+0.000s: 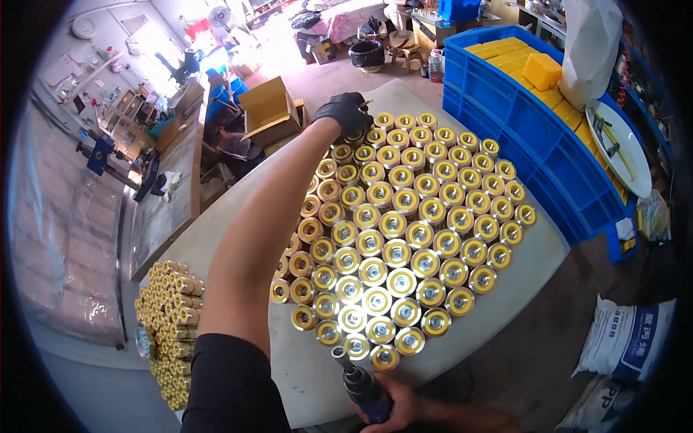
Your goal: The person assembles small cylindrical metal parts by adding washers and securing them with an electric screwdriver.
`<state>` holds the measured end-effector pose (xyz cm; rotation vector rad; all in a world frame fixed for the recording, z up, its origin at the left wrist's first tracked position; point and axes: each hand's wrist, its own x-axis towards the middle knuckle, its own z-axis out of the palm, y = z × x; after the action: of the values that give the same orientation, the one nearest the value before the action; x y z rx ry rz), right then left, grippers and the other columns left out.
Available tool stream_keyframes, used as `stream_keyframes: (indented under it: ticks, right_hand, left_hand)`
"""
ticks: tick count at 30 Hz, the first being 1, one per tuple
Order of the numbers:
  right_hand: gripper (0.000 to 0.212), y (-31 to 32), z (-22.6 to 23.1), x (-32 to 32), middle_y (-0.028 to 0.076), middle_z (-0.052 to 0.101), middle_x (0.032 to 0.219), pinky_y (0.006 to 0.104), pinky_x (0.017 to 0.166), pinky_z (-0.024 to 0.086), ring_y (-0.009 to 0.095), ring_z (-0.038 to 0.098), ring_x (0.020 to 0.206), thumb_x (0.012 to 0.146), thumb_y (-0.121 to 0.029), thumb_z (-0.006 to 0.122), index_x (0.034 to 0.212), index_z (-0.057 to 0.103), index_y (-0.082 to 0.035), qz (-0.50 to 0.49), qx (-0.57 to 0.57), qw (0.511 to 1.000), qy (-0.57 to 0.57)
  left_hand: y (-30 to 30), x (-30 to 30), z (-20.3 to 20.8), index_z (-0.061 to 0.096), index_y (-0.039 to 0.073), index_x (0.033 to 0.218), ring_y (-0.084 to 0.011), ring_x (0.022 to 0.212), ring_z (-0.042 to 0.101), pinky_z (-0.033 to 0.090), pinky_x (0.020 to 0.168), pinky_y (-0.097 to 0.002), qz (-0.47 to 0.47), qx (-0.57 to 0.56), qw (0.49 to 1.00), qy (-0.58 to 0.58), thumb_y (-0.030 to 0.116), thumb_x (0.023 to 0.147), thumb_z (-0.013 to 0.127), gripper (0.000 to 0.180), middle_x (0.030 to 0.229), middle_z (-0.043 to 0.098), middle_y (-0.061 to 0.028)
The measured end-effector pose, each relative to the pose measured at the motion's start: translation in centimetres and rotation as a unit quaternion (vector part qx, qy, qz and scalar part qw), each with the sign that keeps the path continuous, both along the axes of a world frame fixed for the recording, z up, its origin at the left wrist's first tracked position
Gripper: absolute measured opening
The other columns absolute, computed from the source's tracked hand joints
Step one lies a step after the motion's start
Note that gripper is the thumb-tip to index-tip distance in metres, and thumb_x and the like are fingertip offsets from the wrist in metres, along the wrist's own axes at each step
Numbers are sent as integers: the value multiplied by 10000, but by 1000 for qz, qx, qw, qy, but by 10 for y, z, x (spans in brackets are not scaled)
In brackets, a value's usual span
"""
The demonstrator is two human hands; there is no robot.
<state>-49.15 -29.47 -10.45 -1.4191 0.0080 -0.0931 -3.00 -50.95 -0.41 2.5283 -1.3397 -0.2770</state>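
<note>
My left hand (341, 114), in a black glove, reaches to the far left corner of a dense block of round metal parts (393, 224) with yellow ring faces. Its fingers curl down at the outermost parts; a small thin tip shows beside them, but what they grip is hidden. At the near edge my bare right hand (406, 405) is wrapped round a dark blue power screwdriver (367, 393). The tool's metal socket tip points up and away, just short of the nearest parts. A bright patch of light falls on the near parts.
More yellow-ringed parts (173, 325) stand in a cluster at the table's left. A few tiny pieces (292, 388) lie on the pale tabletop (498, 310). Blue crates (520, 130) with yellow blocks stand right; an open cardboard box (268, 110) is far left, white sacks (624, 335) lower right.
</note>
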Motion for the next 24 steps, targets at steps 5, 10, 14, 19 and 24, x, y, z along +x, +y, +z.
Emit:
stream_keyframes:
  ticks: [5, 10, 14, 19, 24]
  right_hand:
    - [1168, 4, -10, 7, 198, 500, 1376, 390, 1081, 370, 281, 487, 1275, 619, -458, 937, 1489, 316, 13, 25, 51, 997, -45]
    - [1016, 1, 6, 14, 138, 510, 1176, 354, 906, 418, 216, 505, 1056, 707, -225, 879, 1486, 252, -46, 58, 130, 989, -49]
    - [935, 0, 6, 17, 76, 550, 948, 317, 708, 511, 150, 583, 781, 754, 2, 837, 1462, 234, -101, 97, 234, 967, -43]
    - [942, -2, 13, 13, 73, 550, 934, 317, 705, 509, 150, 583, 778, 748, 5, 839, 1465, 237, -100, 99, 244, 965, 16]
    - [938, 1, 14, 10, 69, 550, 916, 314, 706, 506, 150, 585, 775, 745, 5, 841, 1463, 245, -93, 102, 230, 968, 3]
  left_hand:
    - [4, 17, 0, 722, 114, 1087, -294, 989, 676, 516, 912, -396, 11, -10, 1000, 13, 420, 808, 715, 414, 1048, 717, -167]
    - [10, 35, -6, 729, 150, 1115, -331, 1013, 677, 508, 932, -419, -56, -20, 998, -29, 475, 904, 606, 407, 1090, 723, -137]
    - [6, 14, -3, 731, 199, 1132, -344, 1052, 667, 509, 944, -430, -48, -12, 998, -47, 484, 905, 583, 393, 1150, 702, -136]
    - [4, -4, 0, 733, 232, 1115, -349, 1033, 670, 522, 909, -443, -66, 11, 992, -110, 450, 908, 586, 335, 1150, 700, -131]
    - [13, 2, -1, 733, 167, 1034, -336, 954, 666, 516, 853, -428, -75, -142, 972, -173, 349, 932, 589, 253, 984, 699, -164]
